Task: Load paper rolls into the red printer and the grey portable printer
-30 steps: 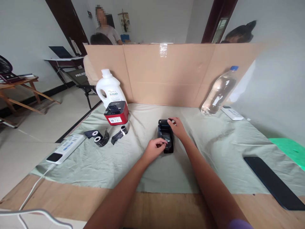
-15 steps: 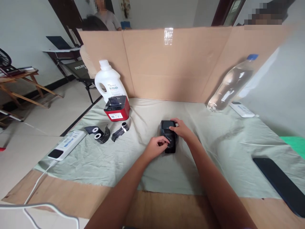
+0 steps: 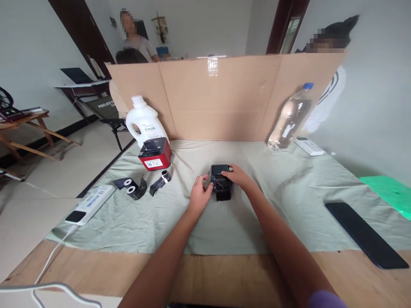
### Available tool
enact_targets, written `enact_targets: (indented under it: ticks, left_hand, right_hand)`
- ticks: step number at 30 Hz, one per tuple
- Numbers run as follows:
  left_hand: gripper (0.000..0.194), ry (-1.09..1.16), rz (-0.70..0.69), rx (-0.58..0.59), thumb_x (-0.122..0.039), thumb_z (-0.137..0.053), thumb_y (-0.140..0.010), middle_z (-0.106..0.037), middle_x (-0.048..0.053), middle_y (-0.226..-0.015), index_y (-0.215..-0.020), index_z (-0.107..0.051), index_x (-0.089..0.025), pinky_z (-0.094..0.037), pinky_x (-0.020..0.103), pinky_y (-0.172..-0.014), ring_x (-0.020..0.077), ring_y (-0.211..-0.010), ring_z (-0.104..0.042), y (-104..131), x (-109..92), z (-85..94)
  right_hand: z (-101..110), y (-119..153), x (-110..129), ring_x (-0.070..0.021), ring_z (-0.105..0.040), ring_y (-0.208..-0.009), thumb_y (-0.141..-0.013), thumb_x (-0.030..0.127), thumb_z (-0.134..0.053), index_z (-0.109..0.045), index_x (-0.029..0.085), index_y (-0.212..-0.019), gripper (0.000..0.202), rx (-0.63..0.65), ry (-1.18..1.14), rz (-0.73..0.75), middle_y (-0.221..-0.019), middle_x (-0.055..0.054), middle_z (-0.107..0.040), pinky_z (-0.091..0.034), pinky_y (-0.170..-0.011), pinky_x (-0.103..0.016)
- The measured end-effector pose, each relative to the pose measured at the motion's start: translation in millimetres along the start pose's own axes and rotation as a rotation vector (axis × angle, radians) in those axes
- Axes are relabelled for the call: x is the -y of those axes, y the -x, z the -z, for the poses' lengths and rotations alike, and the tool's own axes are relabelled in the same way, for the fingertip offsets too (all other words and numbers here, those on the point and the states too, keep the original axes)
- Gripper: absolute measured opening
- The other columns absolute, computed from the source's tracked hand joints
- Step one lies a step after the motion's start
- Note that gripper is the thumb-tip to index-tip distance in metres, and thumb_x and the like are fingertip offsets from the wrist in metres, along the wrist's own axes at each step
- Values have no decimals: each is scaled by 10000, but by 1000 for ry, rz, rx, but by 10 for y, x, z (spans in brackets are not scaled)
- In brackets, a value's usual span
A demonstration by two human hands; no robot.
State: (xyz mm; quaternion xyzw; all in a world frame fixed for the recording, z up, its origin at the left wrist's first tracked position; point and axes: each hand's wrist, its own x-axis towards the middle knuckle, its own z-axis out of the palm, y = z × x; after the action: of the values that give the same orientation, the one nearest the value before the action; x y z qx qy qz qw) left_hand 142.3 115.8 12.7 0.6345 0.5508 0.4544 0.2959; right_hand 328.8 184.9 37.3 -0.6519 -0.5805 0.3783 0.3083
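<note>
A small black device (image 3: 220, 172) sits on the grey-green cloth, with a dark strip (image 3: 224, 196) hanging out of its near side. My right hand (image 3: 238, 176) grips its right side, the thumb on top and the fingers behind the far right edge. At the left side is my left hand (image 3: 202, 190), thumb and fingers apart, the thumb close to or touching the casing. Further left lie a loose dark roll (image 3: 165, 175) with its strip unwound and a pair of black rolls (image 3: 131, 190) with white cores. Behind them stands a red and black box (image 3: 156, 158).
A white jug (image 3: 148, 124) and a clear bottle (image 3: 290, 117) stand before a cardboard screen (image 3: 215, 98). White power strips (image 3: 91, 205) lie left and back right, a dark phone (image 3: 366, 235) at right. People are beyond the screen.
My left hand has moved from the front of the black device to its left side, and its fingers have spread. My right hand stays on the device. The camera view has shifted.
</note>
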Motion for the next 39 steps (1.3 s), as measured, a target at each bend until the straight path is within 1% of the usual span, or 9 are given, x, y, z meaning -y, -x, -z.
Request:
enact_targets:
  ticks: [3, 7, 14, 18, 22, 27, 32, 35, 39]
  left_hand:
    - [437, -32, 3, 107, -377, -538, -910, -671, 116, -1184, -1291, -568, -164, -501, 334, -806, 177, -758, -629, -39, 30, 36]
    - [493, -51, 17, 161, -428, -512, -929, -724, 55, -826, -1327, -599, -148, -512, 339, -756, 205, -702, -645, -70, 87, 81]
    - [546, 24, 175, 78, -437, -547, -919, -622, -15, -594, -1374, -572, -137, -491, 255, -576, 133, -497, -573, -79, 91, 176]
    - [590, 81, 168, 40, -446, -570, -900, -632, -2, -616, -1378, -563, -101, -487, 251, -550, 134, -504, -571, -184, -78, 34]
    - [586, 66, 31, 91, -444, -542, -903, -621, -5, -597, -1369, -572, -90, -472, 244, -542, 136, -504, -559, -484, -403, -478]
    - [461, 36, -85, 198, -402, -536, -916, -666, 13, -637, -1280, -653, -145, -492, 253, -629, 155, -584, -611, -907, -914, -1584]
    - [376, 27, -67, 232, -353, -594, -898, -751, 93, -903, -1206, -697, -164, -521, 306, -793, 217, -813, -688, -1088, -1213, -2552]
    - [358, 33, -97, 286, -340, -596, -895, -753, 102, -963, -1193, -705, -173, -514, 320, -841, 226, -862, -694, -1105, -1244, -2871]
    - [366, 42, -123, 335, -322, -544, -916, -756, 105, -969, -1208, -695, -161, -511, 323, -841, 232, -878, -695, -1080, -1214, -3079]
  right_hand:
    - [-24, 30, 33, -224, -669, -686, -835, 328, -621, -671, 157, -1102, 321, -17, 24, 31, -896, -110, -726, -521, -590, -315]
    - [-105, 107, 104, -236, -682, -829, -907, 327, -531, -702, 192, -1005, 239, -36, 17, 140, -896, -81, -738, -533, -753, -348]
    - [-309, 259, 329, -253, -539, -1282, -972, 339, -428, -559, 146, -1369, 460, -53, 19, 129, -1373, -125, -590, -383, -1085, -365]
    - [-143, 231, 320, -242, -474, -1354, -969, 373, -424, -526, 154, -1419, 511, -115, -47, 141, -1434, -104, -537, -341, -1126, -347]
    - [454, 117, 94, -248, -565, -1251, -948, 391, -422, -618, 201, -1330, 470, -287, -95, 205, -1322, -80, -634, -394, -1075, -361]
    - [1363, -95, -481, -282, -627, -1083, -914, 518, -391, -731, 145, -1109, 541, -615, -66, 213, -1120, -129, -714, -437, -993, -388]
    - [1867, -216, -1124, -309, -625, -1032, -904, 615, -328, -728, 105, -1076, 671, -754, -92, 125, -1078, -175, -709, -446, -942, -406]
    - [2022, -217, -1379, -319, -631, -1017, -901, 619, -304, -732, 94, -1058, 695, -772, -111, 56, -1065, -190, -712, -449, -928, -410]
    - [2133, -214, -1515, -324, -614, -1075, -892, 604, -304, -713, 89, -1123, 697, -795, -120, 21, -1137, -199, -692, -431, -974, -420]
